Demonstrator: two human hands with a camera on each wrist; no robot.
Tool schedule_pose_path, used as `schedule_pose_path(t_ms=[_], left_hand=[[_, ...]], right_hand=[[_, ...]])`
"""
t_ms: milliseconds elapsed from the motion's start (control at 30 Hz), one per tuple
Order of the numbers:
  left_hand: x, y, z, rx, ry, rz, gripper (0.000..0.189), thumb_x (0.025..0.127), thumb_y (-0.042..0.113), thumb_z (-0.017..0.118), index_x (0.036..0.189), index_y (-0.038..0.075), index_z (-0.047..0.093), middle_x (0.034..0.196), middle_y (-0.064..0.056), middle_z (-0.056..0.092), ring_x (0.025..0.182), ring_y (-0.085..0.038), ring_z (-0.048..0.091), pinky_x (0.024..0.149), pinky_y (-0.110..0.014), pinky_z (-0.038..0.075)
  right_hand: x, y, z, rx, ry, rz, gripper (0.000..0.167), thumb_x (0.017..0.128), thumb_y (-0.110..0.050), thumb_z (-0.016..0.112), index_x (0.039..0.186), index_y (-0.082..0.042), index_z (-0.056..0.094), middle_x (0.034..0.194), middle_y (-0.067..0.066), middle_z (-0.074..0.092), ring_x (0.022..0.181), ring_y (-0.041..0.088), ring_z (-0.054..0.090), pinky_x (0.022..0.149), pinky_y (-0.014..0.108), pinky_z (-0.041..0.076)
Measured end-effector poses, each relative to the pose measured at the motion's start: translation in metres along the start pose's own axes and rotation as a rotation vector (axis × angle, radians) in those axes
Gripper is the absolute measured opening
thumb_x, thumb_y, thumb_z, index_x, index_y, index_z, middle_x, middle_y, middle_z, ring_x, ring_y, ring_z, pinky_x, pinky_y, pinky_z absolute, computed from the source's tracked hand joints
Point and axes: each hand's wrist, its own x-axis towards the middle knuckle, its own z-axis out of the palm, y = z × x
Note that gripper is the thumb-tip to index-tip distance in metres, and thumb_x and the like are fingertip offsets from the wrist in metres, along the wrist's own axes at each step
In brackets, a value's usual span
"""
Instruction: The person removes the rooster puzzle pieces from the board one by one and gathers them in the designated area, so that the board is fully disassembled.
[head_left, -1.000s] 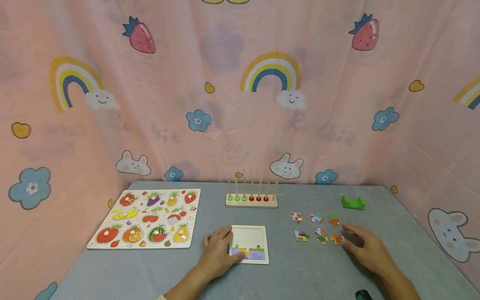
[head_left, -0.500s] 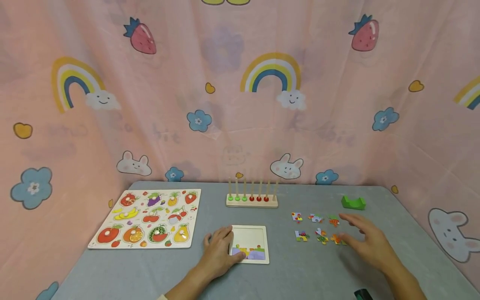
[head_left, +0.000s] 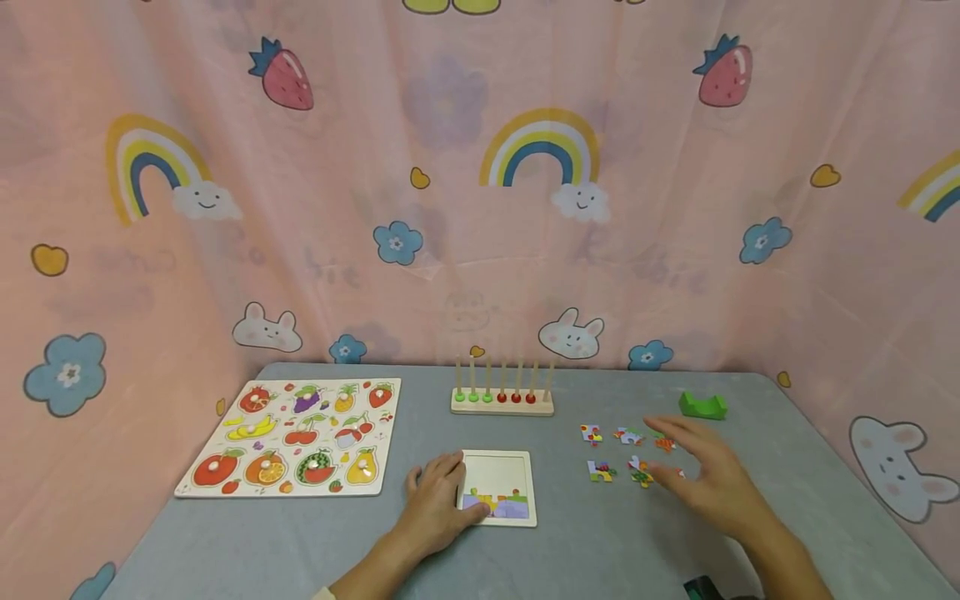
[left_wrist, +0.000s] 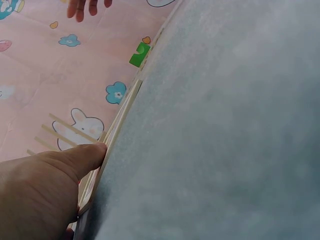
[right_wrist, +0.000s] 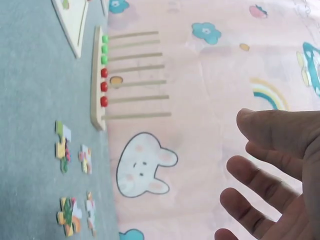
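Note:
My left hand (head_left: 435, 508) holds the left side of a small square jigsaw tray (head_left: 495, 468), its thumb over the near rim. In the left wrist view the thumb (left_wrist: 87, 157) lies against the tray's edge (left_wrist: 122, 117). Along the tray's near side lie joined purple, yellow and green pieces (head_left: 512, 507). To the right, several loose jigsaw pieces (head_left: 602, 472) lie in two rows on the table. Above their right end hovers my right hand (head_left: 712, 483), fingers spread from the thumb, holding nothing. It partly hides an orange piece. The right wrist view shows loose pieces (right_wrist: 63, 147) well apart from its fingers.
A fruit peg puzzle board (head_left: 337, 433) lies at the left. Toward the back stands a wooden peg rack (head_left: 502, 407) with green and red beads. A green curved block (head_left: 703, 406) sits at the back right. A dark object (head_left: 701, 588) shows at the near edge.
My right hand has lifted from beside the orange piece and shifted left over the loose pieces, its fingers spreading wider. The left hand and the tray stay in place.

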Motion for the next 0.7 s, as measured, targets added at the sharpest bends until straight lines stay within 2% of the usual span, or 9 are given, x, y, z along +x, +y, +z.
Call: schedule_pose_path(t_ms=[200,467,700], left_hand=[[0.000,0.000,0.000,0.002,0.007,0.002,0.070,0.075,0.040,0.080,0.125,-0.005,0.060,0.135,-0.016,0.052,0.125,-0.033,0.044,0.096,-0.065,0.019],[0.000,0.000,0.000,0.007,0.002,-0.002,0.071,0.076,0.041,0.080,0.126,-0.005,0.059,0.136,-0.016,0.052,0.126,-0.033,0.043,0.097,-0.065,0.019],[0.000,-0.001,0.000,-0.005,0.001,0.002,0.071,0.076,0.041,0.080,0.126,-0.005,0.059,0.136,-0.016,0.052,0.126,-0.033,0.043,0.096,-0.066,0.018]], right_hand=[[0.006,-0.010,0.004,0.062,0.008,-0.031,0.058,0.073,-0.005,0.083,0.128,-0.012,0.063,0.123,-0.001,0.057,0.115,0.008,0.046,0.091,0.013,0.029],[0.016,-0.028,0.012,0.117,0.010,-0.126,0.060,0.073,-0.002,0.083,0.129,-0.009,0.062,0.124,0.001,0.058,0.116,0.011,0.047,0.093,0.014,0.031],[0.024,-0.045,0.020,0.136,0.018,-0.134,0.061,0.071,-0.005,0.084,0.128,-0.008,0.062,0.125,0.002,0.057,0.115,0.017,0.047,0.092,0.017,0.033]])
